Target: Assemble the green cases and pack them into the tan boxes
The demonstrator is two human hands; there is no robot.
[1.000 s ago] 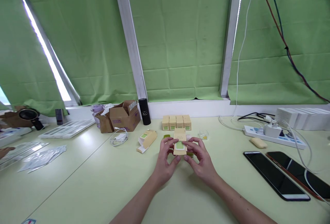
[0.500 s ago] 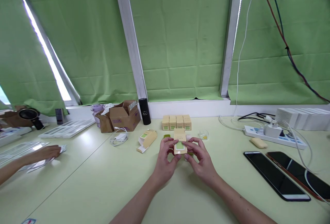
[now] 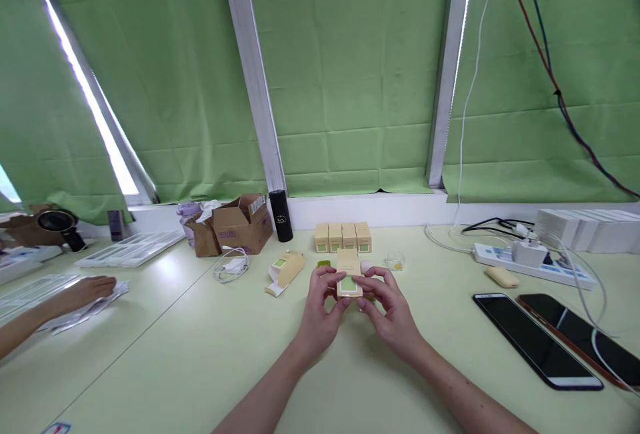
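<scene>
Between my two hands is a small tan cardboard box [image 3: 349,266] with a green window on its front and its top flap standing up. My left hand [image 3: 321,307] grips the box's left side, thumb low and fingers at the front edge. On the opposite side my right hand [image 3: 387,306] pinches it the same way. Just behind, small green and pale items are partly hidden by the box and fingers. Farther back several matching boxes [image 3: 343,238] stand in a row. An opened tan box [image 3: 286,273] lies to the left, and a small clear container [image 3: 395,261] sits to the right.
Phones [image 3: 537,339] and a power strip [image 3: 533,264] with cables lie on the right. A brown carton [image 3: 243,226], a black cylinder [image 3: 281,216] and a coiled white cable [image 3: 231,265] stand back left. At far left, another person's hand [image 3: 87,292] rests on plastic packets.
My hands and the box stay almost still. At far left the other person's hand shifts slightly over the packets.
</scene>
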